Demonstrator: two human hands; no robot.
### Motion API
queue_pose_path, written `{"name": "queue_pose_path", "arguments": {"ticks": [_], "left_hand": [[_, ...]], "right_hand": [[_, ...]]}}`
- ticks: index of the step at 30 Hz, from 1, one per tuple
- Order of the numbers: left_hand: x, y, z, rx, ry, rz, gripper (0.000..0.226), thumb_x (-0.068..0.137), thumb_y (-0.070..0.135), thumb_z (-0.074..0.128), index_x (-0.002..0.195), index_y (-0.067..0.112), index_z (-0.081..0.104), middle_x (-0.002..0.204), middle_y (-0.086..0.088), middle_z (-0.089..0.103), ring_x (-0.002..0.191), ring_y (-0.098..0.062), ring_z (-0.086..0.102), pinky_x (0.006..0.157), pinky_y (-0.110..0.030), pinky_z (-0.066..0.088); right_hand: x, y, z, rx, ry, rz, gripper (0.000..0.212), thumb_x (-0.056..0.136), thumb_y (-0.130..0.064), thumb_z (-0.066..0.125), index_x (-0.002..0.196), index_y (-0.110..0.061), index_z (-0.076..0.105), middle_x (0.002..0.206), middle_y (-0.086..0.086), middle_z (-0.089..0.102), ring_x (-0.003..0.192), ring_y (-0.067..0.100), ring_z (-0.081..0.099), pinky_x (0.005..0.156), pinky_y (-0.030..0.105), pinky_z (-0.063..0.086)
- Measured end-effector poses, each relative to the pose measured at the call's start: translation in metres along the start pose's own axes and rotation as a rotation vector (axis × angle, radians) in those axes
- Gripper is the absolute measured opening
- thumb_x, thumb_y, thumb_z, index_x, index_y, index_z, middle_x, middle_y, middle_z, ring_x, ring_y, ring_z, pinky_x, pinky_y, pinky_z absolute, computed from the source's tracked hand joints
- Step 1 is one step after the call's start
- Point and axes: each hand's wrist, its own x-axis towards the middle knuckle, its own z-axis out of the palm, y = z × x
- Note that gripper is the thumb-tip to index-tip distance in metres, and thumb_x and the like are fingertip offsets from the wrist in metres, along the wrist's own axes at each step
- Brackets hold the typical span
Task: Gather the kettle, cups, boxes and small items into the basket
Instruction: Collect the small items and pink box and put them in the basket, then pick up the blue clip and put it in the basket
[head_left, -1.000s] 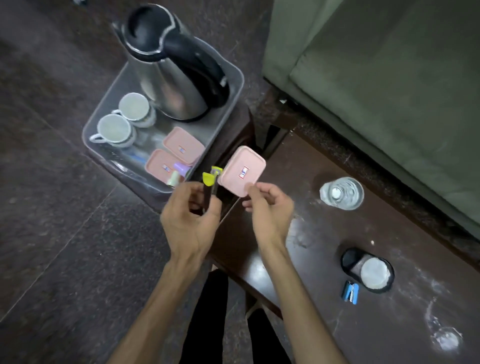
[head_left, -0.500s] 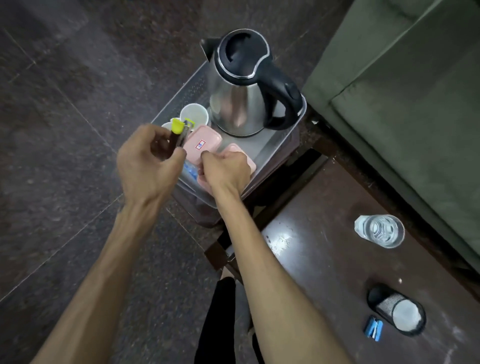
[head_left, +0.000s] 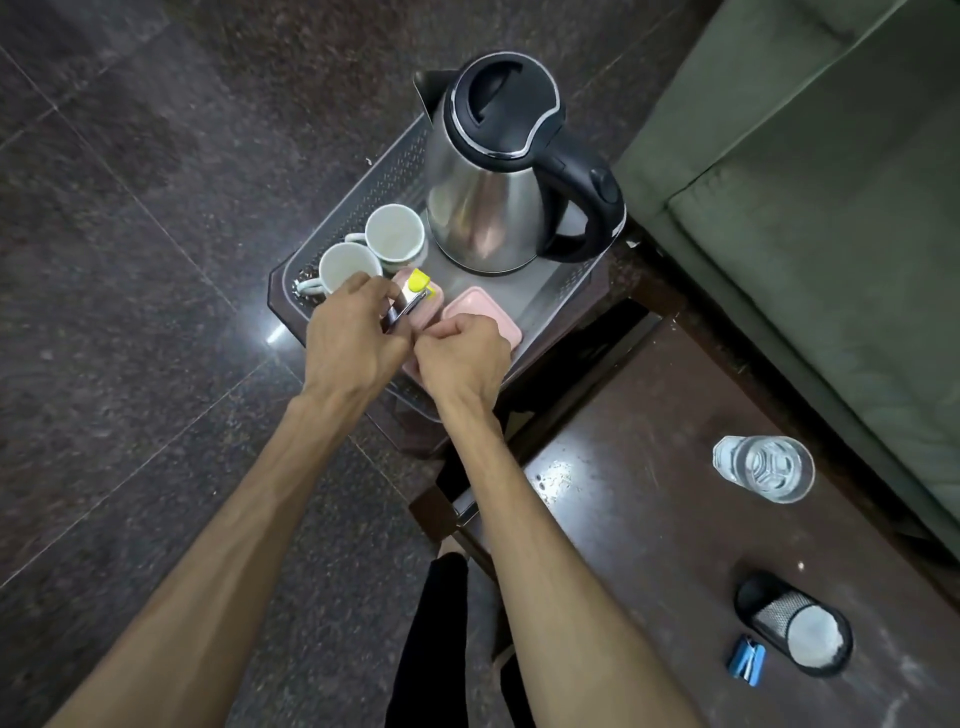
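The clear plastic basket stands on a small dark stool. In it are the steel kettle with a black lid, two white cups, and pink boxes. My left hand is over the basket's near left part and grips a small metal item with a yellow cap, which lies tilted over one pink box. My right hand is closed like a fist on another pink box at the basket's near edge. Only a sliver of that box shows.
On the dark wooden table at lower right stand a glass of water, a black mesh holder with something white in it, and a small blue item. A green sofa fills the right side. Dark stone floor lies to the left.
Both hands moved from above the table's corner into the basket. The right hand brought the pink box down among the other boxes. The left hand carried the yellow-capped item over them.
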Motion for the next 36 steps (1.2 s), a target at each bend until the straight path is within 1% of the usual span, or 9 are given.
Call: {"name": "queue_pose_path", "arguments": {"ticks": [4,8,14,19,23,27,30,32,36], "left_hand": [[-0.002,0.007,0.006,0.033,0.021,-0.023,0.02,0.081,0.022,0.075,0.098,0.014,0.073,0.094,-0.008,0.067,0.079,-0.039,0.065,0.067,-0.043,0.051],[-0.016,0.018,0.014,0.136,0.028,0.004,0.02,0.082,0.019,0.071,0.098,0.007,0.072,0.093,-0.013,0.065,0.078,-0.043,0.064,0.063,-0.045,0.049],[-0.025,0.018,0.015,0.109,0.111,0.033,0.023,0.082,0.02,0.072,0.101,0.009,0.075,0.093,-0.009,0.067,0.079,-0.037,0.065,0.061,-0.043,0.051],[-0.041,0.022,0.022,0.104,0.154,0.072,0.023,0.081,0.022,0.077,0.102,0.013,0.078,0.099,-0.008,0.07,0.09,-0.035,0.068,0.066,-0.041,0.053],[-0.052,0.025,0.024,0.152,0.169,0.096,0.027,0.081,0.021,0.076,0.106,0.011,0.078,0.102,-0.015,0.067,0.093,-0.039,0.063,0.074,-0.044,0.051],[-0.071,0.042,0.026,0.17,0.232,0.104,0.026,0.083,0.02,0.074,0.106,0.008,0.076,0.105,-0.017,0.066,0.095,-0.038,0.06,0.082,-0.045,0.044],[-0.098,0.064,0.036,0.099,0.256,0.143,0.015,0.085,0.015,0.073,0.098,0.007,0.076,0.101,-0.015,0.066,0.094,-0.037,0.061,0.082,-0.045,0.044],[-0.122,0.082,0.049,0.031,0.246,0.183,0.009,0.085,0.011,0.071,0.092,0.008,0.075,0.097,-0.012,0.066,0.092,-0.035,0.062,0.08,-0.044,0.044],[-0.181,0.127,0.09,-0.077,0.13,0.291,0.011,0.08,0.007,0.073,0.091,0.011,0.074,0.092,-0.009,0.066,0.085,-0.033,0.062,0.076,-0.046,0.046]], "right_hand": [[-0.002,0.01,-0.011,0.015,0.014,-0.065,0.008,0.083,-0.022,0.074,0.078,-0.021,0.079,0.078,-0.004,0.08,0.087,0.02,0.074,0.078,0.024,0.054],[-0.004,0.023,-0.025,0.045,0.029,-0.108,0.014,0.083,-0.032,0.075,0.076,-0.021,0.075,0.061,-0.005,0.075,0.072,0.014,0.075,0.076,0.028,0.059],[-0.006,0.044,-0.051,0.053,0.049,-0.164,0.008,0.081,-0.025,0.078,0.075,-0.02,0.075,0.063,-0.007,0.074,0.067,0.009,0.071,0.074,0.027,0.055],[-0.01,0.064,-0.074,0.079,0.089,-0.191,0.014,0.08,-0.032,0.08,0.075,-0.02,0.073,0.062,-0.007,0.073,0.06,0.007,0.069,0.069,0.026,0.055],[-0.016,0.082,-0.094,0.118,0.075,-0.183,0.009,0.084,-0.025,0.077,0.076,-0.022,0.073,0.064,-0.005,0.073,0.06,0.012,0.072,0.074,0.039,0.063],[-0.022,0.103,-0.115,0.16,0.071,-0.171,0.011,0.086,-0.023,0.079,0.077,-0.023,0.072,0.066,-0.004,0.073,0.06,0.013,0.073,0.071,0.041,0.064],[-0.028,0.125,-0.135,0.208,0.082,-0.15,0.013,0.085,-0.023,0.078,0.074,-0.025,0.071,0.065,-0.004,0.073,0.062,0.014,0.073,0.067,0.036,0.063],[-0.033,0.147,-0.149,0.23,0.1,-0.127,0.013,0.085,-0.025,0.078,0.074,-0.026,0.071,0.065,-0.006,0.072,0.063,0.011,0.073,0.062,0.026,0.059],[-0.052,0.211,-0.187,0.248,0.193,0.008,0.012,0.083,-0.022,0.081,0.074,-0.023,0.073,0.066,-0.012,0.073,0.061,0.001,0.069,0.06,0.014,0.05]]}}
